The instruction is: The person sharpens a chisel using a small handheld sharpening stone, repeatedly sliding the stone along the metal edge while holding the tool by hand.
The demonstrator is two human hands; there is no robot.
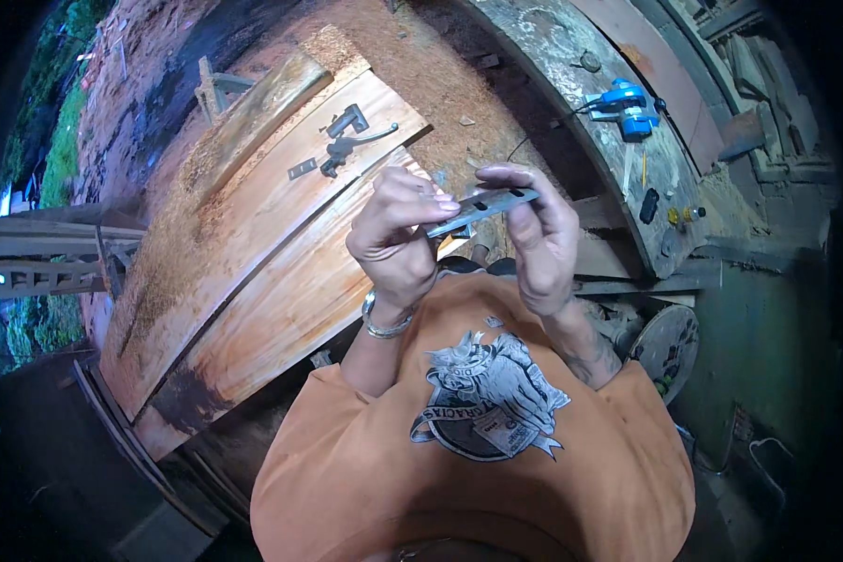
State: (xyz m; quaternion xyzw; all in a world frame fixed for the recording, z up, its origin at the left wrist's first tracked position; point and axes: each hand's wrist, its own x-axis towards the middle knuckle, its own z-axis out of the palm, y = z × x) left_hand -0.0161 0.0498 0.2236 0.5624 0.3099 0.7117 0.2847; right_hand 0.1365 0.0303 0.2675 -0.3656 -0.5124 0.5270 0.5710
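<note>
- Here, held a flat grey metal piece (482, 208) with dark openings up between both hands, in front of the orange shirt (496, 496), tilted with its right end farther off than its left.
- Pinched the left end in the fingers (417, 214) of the left hand (393, 245), curled close together there.
- Pinched the right end between the fingers and thumb of the right hand (545, 253), with a gap between index finger and thumb filled partly by the metal.
- Wore a silver bracelet (387, 330) on the left wrist.
- Had a farther board (253, 239) and a nearer board (276, 314) ahead to the left, side by side along a dark seam.
- Had on the farther board a dark metal tool (337, 153) with a long curved handle, near a grey metal part (349, 120) and a small slotted plate (302, 169).
- Had loose shavings (145, 258) along that board's left side, near a thick rough plank (272, 112).
- Had a curved-edged counter (665, 248) on the right, bearing a blue power tool (626, 108), a black object (648, 206) and small yellow items (684, 215), too small to identify.
</note>
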